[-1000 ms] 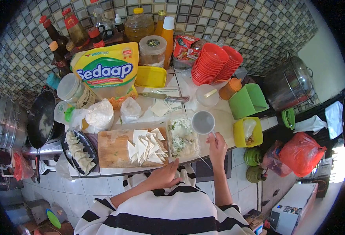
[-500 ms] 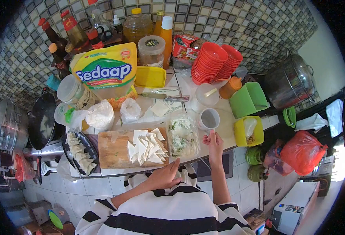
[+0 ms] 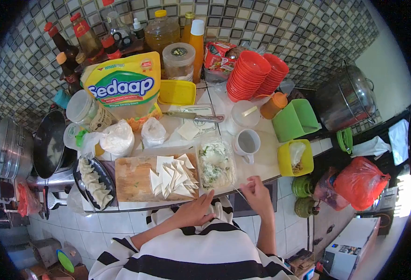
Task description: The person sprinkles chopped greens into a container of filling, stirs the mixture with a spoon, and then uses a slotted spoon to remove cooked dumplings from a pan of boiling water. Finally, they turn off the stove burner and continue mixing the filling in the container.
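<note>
My left hand (image 3: 195,212) rests at the counter's front edge, fingers spread, holding nothing, below the clear container (image 3: 216,168) of white and green filling. My right hand (image 3: 257,196) is curled just right of that container, beside a thin metal handle (image 3: 237,190); its fingertips are pressed together and what they hold is hidden. The white mug (image 3: 247,142) stands behind the right hand, not touched, its handle toward me. Left of the container, pale wrapper sheets (image 3: 174,177) lie piled on a wooden board (image 3: 133,179). A black plate (image 3: 86,186) holds folded dumplings (image 3: 93,182).
A knife (image 3: 194,116) lies behind the board near a white bag (image 3: 153,133). Red bowls (image 3: 247,74) stand stacked at the back, with a green holder (image 3: 293,120) and yellow container (image 3: 295,157) at right. A dark pan (image 3: 50,144) is at far left.
My right hand has let go of the mug and moved down toward the counter's front edge. The mug's handle is now visible. My left hand has stayed in place.
</note>
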A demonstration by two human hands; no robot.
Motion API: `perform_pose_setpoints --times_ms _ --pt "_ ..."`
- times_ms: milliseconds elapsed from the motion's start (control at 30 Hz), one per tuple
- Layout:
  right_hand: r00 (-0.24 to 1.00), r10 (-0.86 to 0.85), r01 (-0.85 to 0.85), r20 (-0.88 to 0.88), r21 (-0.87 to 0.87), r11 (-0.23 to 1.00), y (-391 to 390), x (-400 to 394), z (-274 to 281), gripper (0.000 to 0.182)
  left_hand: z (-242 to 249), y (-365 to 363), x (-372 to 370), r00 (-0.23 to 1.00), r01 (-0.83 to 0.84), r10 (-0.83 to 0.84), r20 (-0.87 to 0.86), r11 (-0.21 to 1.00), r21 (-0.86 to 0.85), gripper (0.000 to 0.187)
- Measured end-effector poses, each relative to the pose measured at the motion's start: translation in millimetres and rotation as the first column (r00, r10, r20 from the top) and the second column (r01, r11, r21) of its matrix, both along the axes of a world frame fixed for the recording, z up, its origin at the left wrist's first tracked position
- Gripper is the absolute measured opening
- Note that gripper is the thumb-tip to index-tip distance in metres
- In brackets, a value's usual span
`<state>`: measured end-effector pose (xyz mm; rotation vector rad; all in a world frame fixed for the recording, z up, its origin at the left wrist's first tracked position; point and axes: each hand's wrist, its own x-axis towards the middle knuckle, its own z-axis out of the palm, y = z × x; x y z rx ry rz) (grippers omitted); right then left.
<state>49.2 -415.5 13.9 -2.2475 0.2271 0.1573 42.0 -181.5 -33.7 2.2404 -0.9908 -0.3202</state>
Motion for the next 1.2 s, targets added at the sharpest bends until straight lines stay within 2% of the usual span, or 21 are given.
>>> perform_pose_setpoints --times_ms 33,100,133,167,233,267,300,367,400,567,633,733,833,1033,1200 --pt "1.000 -0.004 0.004 0.002 -0.001 1.000 3.6 -4.4 3.8 0.044 5.1 -0.6 0.3 1.000 -0.003 0.004 -0.031 1.000 0.029 0.075" --pt "0.992 0.027 -0.031 -0.125 -0.027 0.999 14.3 -9.7 8.7 0.044 7.8 -1.9 1.1 0.998 -0.004 0.008 -0.059 0.998 0.062 0.074" --pt "0.992 0.055 -0.067 -0.115 -0.105 0.992 20.6 -10.0 10.9 0.037 6.9 -2.5 0.6 0.999 -0.012 0.014 -0.037 0.998 0.059 0.074" --pt "0.992 0.052 -0.064 -0.116 -0.103 0.993 26.8 -9.4 12.3 0.037 6.6 -2.9 -0.6 1.000 -0.019 0.020 -0.017 0.998 0.057 0.074" --pt "0.988 0.094 -0.132 -0.120 -0.369 0.920 38.9 -5.9 14.1 0.026 8.2 -3.7 -0.8 0.999 -0.014 0.017 -0.037 0.996 0.083 0.074" --pt "0.997 0.067 -0.077 -0.040 -0.398 0.914 45.0 -4.3 13.2 0.017 10.2 -3.9 -0.5 0.998 -0.014 0.020 -0.055 0.994 0.107 0.074" --pt "0.997 0.068 -0.081 -0.046 -0.395 0.915 45.9 -1.4 16.1 0.017 13.1 -4.2 0.3 0.998 -0.014 0.021 -0.061 0.994 0.110 0.074" --pt "0.983 0.151 -0.184 -0.105 -0.524 0.832 48.0 4.5 28.8 0.015 19.1 -5.3 0.5 0.994 -0.016 0.033 -0.105 0.988 0.154 0.074" --pt "0.974 0.213 -0.213 -0.072 -0.601 0.771 45.8 5.4 34.9 0.019 16.3 -5.6 -1.3 0.997 -0.040 0.049 -0.063 0.990 0.138 0.075" --pt "0.947 0.312 -0.279 -0.069 -0.655 0.702 44.4 1.7 73.9 0.017 13.9 -5.3 -0.7 0.992 -0.038 0.052 -0.115 0.991 0.126 0.076" --pt "0.900 0.411 -0.395 -0.144 -0.667 0.632 45.6 1.6 68.9 0.017 10.4 -5.5 -0.3 0.991 -0.034 0.049 -0.126 0.992 0.119 0.077" --pt "0.921 0.377 -0.340 -0.099 -0.678 0.652 50.2 13.3 43.1 0.018 8.1 -5.3 -1.1 0.996 -0.041 0.049 -0.079 0.994 0.100 0.077" --pt "0.928 0.372 -0.289 -0.035 -0.699 0.654 51.6 26.2 38.1 0.019 10.2 -5.2 0.0 0.992 -0.029 0.043 -0.118 0.993 0.119 0.077" --pt "0.939 0.339 -0.187 0.055 -0.747 0.638 49.1 51.9 26.8 0.022 7.9 -3.8 -1.0 0.996 -0.027 0.033 -0.080 0.997 0.075 0.076" --pt "0.909 0.416 -0.279 -0.001 -0.743 0.608 53.9 39.9 19.4 0.024 10.2 -4.3 -0.2 0.993 -0.038 0.048 -0.104 0.995 0.092 0.075"
